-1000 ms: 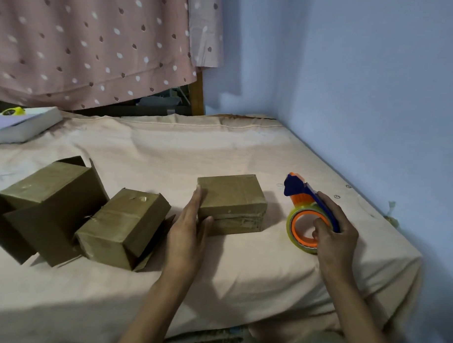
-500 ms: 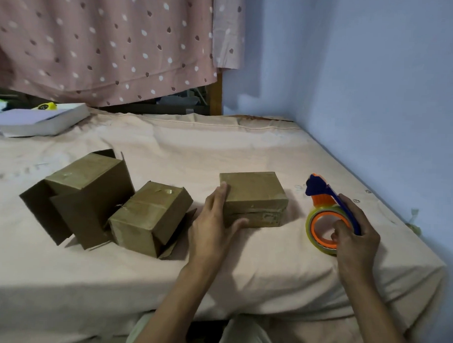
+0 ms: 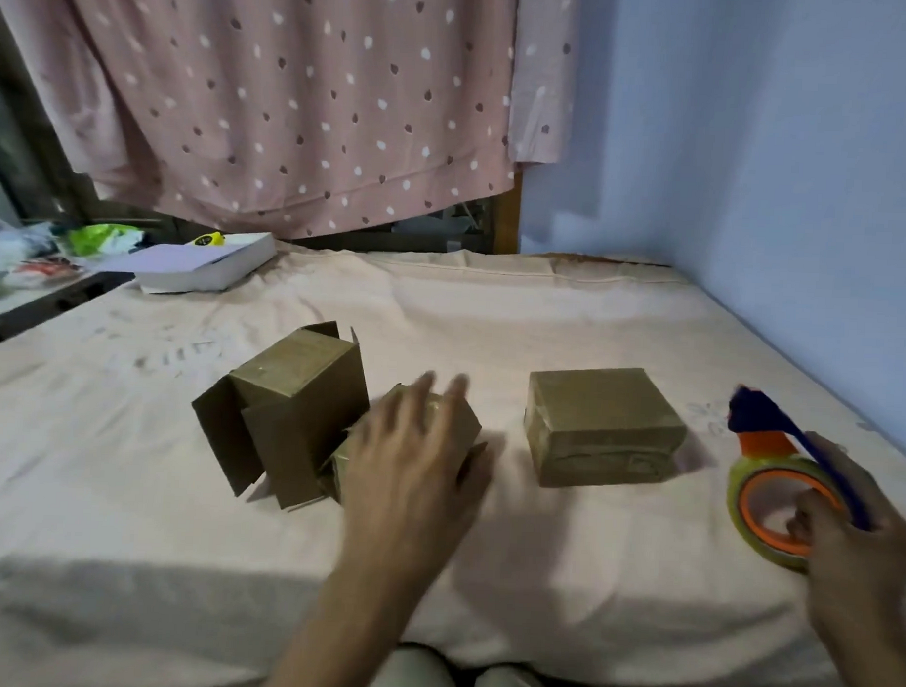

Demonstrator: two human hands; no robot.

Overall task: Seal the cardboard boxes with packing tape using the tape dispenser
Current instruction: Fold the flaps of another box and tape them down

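Head view: on the bed (image 3: pixel 570 316), covered in a peach sheet, three brown cardboard boxes sit in a row. The left hand (image 3: pixel 411 460) — blurred, fingers spread and released — hovers over the middle box (image 3: pixel 466 426), which leans against the open-flapped box (image 3: pixel 294 404) on the left. The taped box (image 3: pixel 599 425) lies apart to the right. Near the bed's right edge, the right hand (image 3: pixel 855 537) grasps the tape dispenser (image 3: pixel 774 488) — blue handle, orange core, clear tape roll. A white book (image 3: pixel 207 265) lies at the far left corner.
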